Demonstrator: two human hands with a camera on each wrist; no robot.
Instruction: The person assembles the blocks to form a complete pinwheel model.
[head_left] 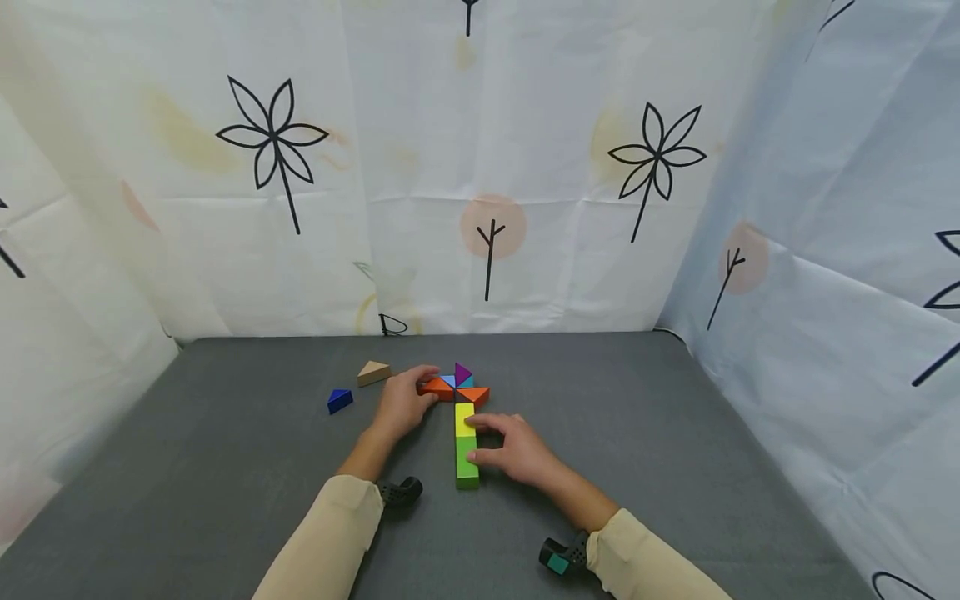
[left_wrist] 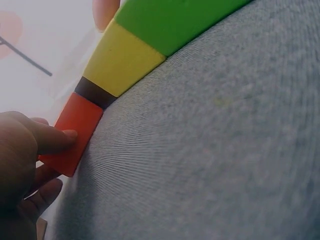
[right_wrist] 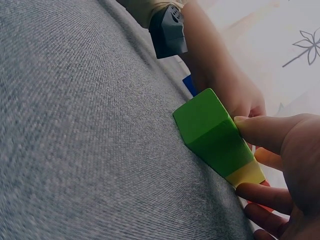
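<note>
Coloured wooden blocks form a pinwheel shape with a stem on the grey table. My left hand (head_left: 405,404) pinches the left orange-red triangular block (left_wrist: 75,132), thumb on its near face and fingers behind. At the right side of the stem, my right hand (head_left: 517,448) touches the green block (right_wrist: 212,130) with its thumb and the yellow block (head_left: 464,414) with a fingertip. Yellow and green lie end to end. Around the centre sit a second orange-red triangle (head_left: 477,395), light blue pieces (head_left: 467,382), a dark piece (left_wrist: 95,92) and a purple triangle (head_left: 462,373).
Left of the left hand lie a natural wood triangular block (head_left: 373,373) and a dark blue triangular block (head_left: 340,401). The grey table (head_left: 675,483) ends at white printed fabric (head_left: 420,167) behind and at the sides.
</note>
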